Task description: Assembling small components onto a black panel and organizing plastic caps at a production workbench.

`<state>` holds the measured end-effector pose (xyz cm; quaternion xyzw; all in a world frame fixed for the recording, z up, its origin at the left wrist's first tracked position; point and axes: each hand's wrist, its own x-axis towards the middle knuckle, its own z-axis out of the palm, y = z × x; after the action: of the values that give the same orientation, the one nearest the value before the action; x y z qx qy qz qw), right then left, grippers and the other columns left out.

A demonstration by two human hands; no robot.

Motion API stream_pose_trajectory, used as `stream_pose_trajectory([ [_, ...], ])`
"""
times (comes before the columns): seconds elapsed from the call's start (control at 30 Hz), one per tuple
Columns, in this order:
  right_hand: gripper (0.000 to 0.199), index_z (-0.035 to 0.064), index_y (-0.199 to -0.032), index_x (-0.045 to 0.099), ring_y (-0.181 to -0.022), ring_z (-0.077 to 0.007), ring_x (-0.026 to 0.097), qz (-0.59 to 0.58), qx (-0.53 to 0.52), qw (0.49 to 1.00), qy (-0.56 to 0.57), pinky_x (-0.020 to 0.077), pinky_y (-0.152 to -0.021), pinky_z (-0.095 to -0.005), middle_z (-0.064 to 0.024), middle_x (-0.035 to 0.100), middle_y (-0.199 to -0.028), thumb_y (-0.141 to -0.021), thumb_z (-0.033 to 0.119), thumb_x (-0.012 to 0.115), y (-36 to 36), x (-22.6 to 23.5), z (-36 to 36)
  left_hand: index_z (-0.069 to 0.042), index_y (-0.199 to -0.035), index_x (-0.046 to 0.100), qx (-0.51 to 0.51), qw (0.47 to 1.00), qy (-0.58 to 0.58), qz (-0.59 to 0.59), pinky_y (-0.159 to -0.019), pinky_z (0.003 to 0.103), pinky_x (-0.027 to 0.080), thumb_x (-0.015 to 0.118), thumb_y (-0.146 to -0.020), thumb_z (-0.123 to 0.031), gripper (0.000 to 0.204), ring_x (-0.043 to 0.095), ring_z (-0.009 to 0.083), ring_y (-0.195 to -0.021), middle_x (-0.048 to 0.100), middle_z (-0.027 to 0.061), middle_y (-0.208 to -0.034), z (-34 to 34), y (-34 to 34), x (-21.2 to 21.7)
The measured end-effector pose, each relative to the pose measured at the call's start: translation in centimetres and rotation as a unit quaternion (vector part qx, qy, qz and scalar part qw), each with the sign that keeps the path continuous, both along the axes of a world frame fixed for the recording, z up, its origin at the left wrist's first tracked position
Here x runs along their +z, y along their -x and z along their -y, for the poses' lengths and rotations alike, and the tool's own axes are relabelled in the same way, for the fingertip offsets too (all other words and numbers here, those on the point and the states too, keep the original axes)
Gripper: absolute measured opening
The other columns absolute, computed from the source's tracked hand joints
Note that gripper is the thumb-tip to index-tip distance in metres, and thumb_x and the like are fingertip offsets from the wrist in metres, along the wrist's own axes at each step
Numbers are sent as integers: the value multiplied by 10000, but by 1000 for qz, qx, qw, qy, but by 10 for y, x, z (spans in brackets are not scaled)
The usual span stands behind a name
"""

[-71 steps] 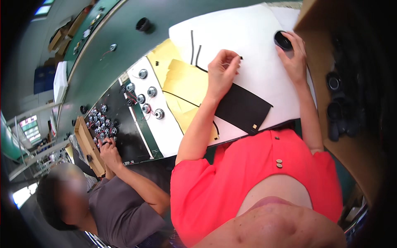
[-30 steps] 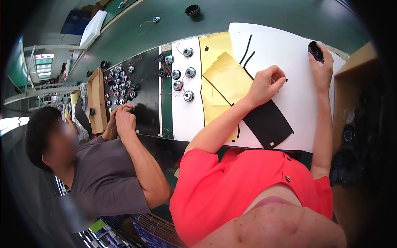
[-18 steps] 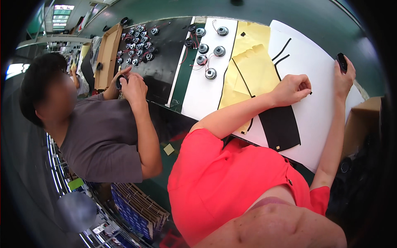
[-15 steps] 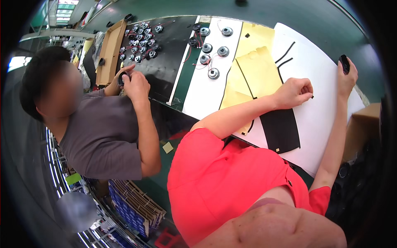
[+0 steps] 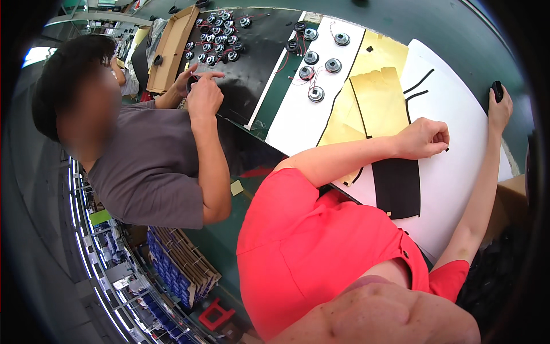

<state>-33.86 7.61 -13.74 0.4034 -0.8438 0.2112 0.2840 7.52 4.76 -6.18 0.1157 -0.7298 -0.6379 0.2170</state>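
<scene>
My left hand (image 5: pixel 425 139) is over the white sheet (image 5: pixel 452 109), its fingers pinched on a small black strip piece (image 5: pixel 447 149). My right hand (image 5: pixel 501 110) reaches to the far right and grips a black rounded plastic part (image 5: pixel 497 90) at the sheet's outer edge. Under and beside my left forearm lie yellow backing paper (image 5: pixel 378 97) with thin black strips and a black foam sheet (image 5: pixel 396 186). Two loose black strips (image 5: pixel 419 81) stick to the white sheet beyond my left hand.
Several small speakers (image 5: pixel 316 94) with red wires stand on a white board to the left; more speakers (image 5: pixel 220 48) cover a black mat (image 5: pixel 252 74). A co-worker's hands (image 5: pixel 204 94) hold a dark round part there. A cardboard box (image 5: pixel 510 200) and dark parts (image 5: pixel 492 269) are at lower right.
The whole view has shifted, so the table things sit farther right. My hands keep their holds with little change. The co-worker's fingers have moved on the dark part.
</scene>
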Motion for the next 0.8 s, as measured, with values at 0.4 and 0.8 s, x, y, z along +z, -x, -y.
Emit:
stream_pose_trajectory([
  [0.4, 421, 105, -1320, 657, -1240, -311, 593, 15, 2, 998, 60, 415, -1101, -435, -150, 668, -1288, -973, 343, 670, -109, 66, -54, 22, -939, 650, 5, 1000, -2, -2, -618, 277, 558, 678, -919, -72, 100, 662, 118, -674, 702, 86, -791, 3, 2, -9],
  [0.8, 94, 10, -958, 706, -939, -305, 659, 129, -81, 960, 235, 537, -831, -372, -122, 707, -966, -907, 89, 706, -242, 90, -201, 16, -1030, 615, -36, 996, -25, 72, -617, 230, 502, 626, -992, -60, 85, 602, 85, -712, 652, 45, -853, -3, 3, -2],
])
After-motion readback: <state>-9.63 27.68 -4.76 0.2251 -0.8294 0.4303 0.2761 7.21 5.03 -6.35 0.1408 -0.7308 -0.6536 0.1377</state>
